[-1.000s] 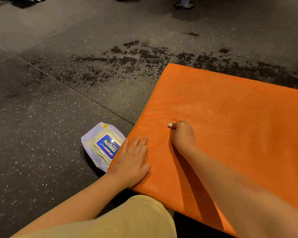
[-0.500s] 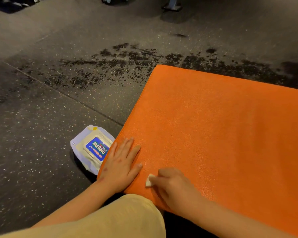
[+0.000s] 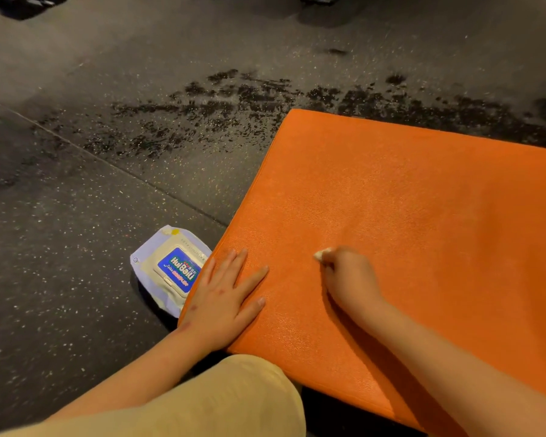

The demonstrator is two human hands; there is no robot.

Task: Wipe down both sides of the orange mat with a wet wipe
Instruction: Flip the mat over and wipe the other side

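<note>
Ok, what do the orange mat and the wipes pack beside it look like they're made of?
Thick orange padded mat: likely foam under a vinyl-like skin; fine pebbled grain, soft sheen, rounded edge. Pale flat wipes pack: soft plastic film, creased and slightly glossy, with a stiffer-looking flip lid under the blue label. Both are guesses from looks.

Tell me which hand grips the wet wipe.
The right hand, curled round the crumpled white wet wipe on the textured orange mat; the left hand lies flat, holding nothing.
</note>
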